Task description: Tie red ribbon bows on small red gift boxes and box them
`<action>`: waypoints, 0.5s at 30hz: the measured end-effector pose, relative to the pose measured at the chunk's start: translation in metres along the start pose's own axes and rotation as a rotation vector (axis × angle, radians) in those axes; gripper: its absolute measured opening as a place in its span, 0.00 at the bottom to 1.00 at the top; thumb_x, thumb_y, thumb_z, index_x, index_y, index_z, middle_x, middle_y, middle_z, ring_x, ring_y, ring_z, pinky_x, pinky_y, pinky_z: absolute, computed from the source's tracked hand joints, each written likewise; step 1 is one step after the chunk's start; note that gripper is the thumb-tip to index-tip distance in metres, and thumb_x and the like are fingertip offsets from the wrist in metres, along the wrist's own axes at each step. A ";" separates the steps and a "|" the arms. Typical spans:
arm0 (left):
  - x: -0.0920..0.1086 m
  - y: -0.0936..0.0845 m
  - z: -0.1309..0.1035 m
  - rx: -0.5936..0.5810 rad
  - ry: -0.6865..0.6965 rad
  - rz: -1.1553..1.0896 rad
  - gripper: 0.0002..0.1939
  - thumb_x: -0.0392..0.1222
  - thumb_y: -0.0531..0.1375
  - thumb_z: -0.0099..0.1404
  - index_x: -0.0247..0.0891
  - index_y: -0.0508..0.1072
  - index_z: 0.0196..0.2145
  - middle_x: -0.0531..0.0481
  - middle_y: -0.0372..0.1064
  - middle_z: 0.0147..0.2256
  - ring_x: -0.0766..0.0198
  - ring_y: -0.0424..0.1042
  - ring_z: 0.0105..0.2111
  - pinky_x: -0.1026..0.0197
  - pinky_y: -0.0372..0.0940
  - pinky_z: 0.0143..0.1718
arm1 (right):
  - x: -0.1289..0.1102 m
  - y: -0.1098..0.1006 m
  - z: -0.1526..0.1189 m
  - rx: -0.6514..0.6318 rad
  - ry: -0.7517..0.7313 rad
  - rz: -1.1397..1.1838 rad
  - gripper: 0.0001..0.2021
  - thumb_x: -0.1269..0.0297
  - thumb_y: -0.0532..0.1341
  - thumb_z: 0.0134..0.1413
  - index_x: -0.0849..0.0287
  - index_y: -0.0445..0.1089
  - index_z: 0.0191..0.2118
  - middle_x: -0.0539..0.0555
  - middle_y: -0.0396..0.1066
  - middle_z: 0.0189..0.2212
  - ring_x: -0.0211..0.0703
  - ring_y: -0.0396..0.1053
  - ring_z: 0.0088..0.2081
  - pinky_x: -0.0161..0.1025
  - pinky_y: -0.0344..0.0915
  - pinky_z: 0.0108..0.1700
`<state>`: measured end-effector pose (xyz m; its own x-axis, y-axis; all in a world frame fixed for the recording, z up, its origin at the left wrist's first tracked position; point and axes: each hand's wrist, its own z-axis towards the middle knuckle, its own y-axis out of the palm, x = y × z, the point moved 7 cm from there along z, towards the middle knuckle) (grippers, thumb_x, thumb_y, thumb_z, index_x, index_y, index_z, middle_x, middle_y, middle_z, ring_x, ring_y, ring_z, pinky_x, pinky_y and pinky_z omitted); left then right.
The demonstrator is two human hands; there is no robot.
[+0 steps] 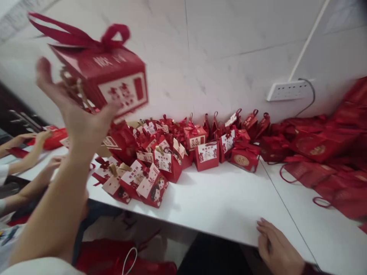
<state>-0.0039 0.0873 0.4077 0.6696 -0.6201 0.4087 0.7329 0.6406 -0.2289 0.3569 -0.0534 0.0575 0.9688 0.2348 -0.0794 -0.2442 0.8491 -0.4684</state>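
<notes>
My left hand (83, 118) is raised over the table and closed on a red gift box (86, 63). The box has a dark red ribbon bow, a pale printed label and tan cord at its near side. It is tilted and somewhat blurred. Some of my fingers are hidden behind it. My right hand (276, 244) rests at the front edge of the white table (218, 194). Its fingers are loosely bent, the thumb is apart, and nothing shows in it. Below the held box, many similar red gift boxes (168, 162) stand and lean in a crowded group.
Stacked red bags (329, 172) with ribbon handles cover the table's right side. A white power strip (289, 91) with a dark cable is on the tiled wall (218, 49). Other people's hands (43, 139) work at the far left. Red bags (106, 258) lie below the table.
</notes>
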 end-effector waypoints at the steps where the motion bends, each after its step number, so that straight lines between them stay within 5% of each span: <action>1: 0.013 0.015 -0.029 -0.062 0.086 -0.009 0.51 0.64 0.66 0.44 0.49 0.48 0.59 0.56 0.49 0.58 0.48 0.35 0.66 0.50 0.48 0.64 | 0.000 0.000 0.002 -0.013 0.015 0.009 0.09 0.75 0.54 0.51 0.56 0.70 0.32 0.49 0.77 0.30 0.41 0.75 0.29 0.37 0.69 0.30; 4: 0.019 0.060 -0.139 -0.183 0.143 -0.172 0.51 0.62 0.67 0.44 0.50 0.48 0.60 0.48 0.53 0.56 0.46 0.49 0.62 0.46 0.56 0.60 | -0.001 0.002 0.003 -0.074 0.058 0.036 0.09 0.76 0.53 0.52 0.57 0.69 0.32 0.52 0.76 0.32 0.43 0.76 0.32 0.38 0.70 0.32; 7: -0.007 0.106 -0.256 -0.387 -0.097 -0.262 0.56 0.58 0.68 0.44 0.47 0.39 0.62 0.40 0.50 0.56 0.45 0.59 0.56 0.45 0.61 0.56 | -0.001 0.004 0.000 -0.110 0.075 0.062 0.10 0.76 0.53 0.52 0.57 0.69 0.33 0.53 0.76 0.32 0.44 0.76 0.35 0.40 0.72 0.35; 9: -0.022 0.127 -0.314 -0.508 -0.279 -0.242 0.54 0.53 0.67 0.47 0.43 0.37 0.61 0.36 0.50 0.55 0.45 0.61 0.54 0.44 0.63 0.52 | 0.000 0.004 -0.002 -0.112 0.084 0.078 0.10 0.77 0.53 0.51 0.57 0.69 0.33 0.53 0.76 0.32 0.45 0.76 0.36 0.40 0.73 0.37; 12: -0.028 0.149 -0.356 -0.751 -0.496 -0.345 0.52 0.47 0.66 0.49 0.43 0.37 0.61 0.35 0.51 0.57 0.48 0.65 0.52 0.46 0.65 0.50 | 0.002 0.005 0.000 -0.130 0.117 0.098 0.10 0.77 0.54 0.50 0.57 0.69 0.32 0.52 0.76 0.31 0.45 0.75 0.36 0.41 0.73 0.37; 15: -0.022 0.152 -0.357 -0.888 -0.602 -0.434 0.52 0.43 0.66 0.51 0.43 0.35 0.62 0.37 0.55 0.57 0.50 0.63 0.55 0.47 0.63 0.53 | 0.006 0.007 0.005 -0.197 0.251 0.171 0.09 0.75 0.53 0.53 0.57 0.69 0.34 0.55 0.75 0.32 0.47 0.74 0.39 0.44 0.72 0.39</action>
<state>0.1355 0.0371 0.0482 0.3502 -0.2409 0.9052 0.8735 -0.2651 -0.4084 0.3610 -0.0437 0.0584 0.9010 0.2212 -0.3731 -0.4141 0.6946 -0.5883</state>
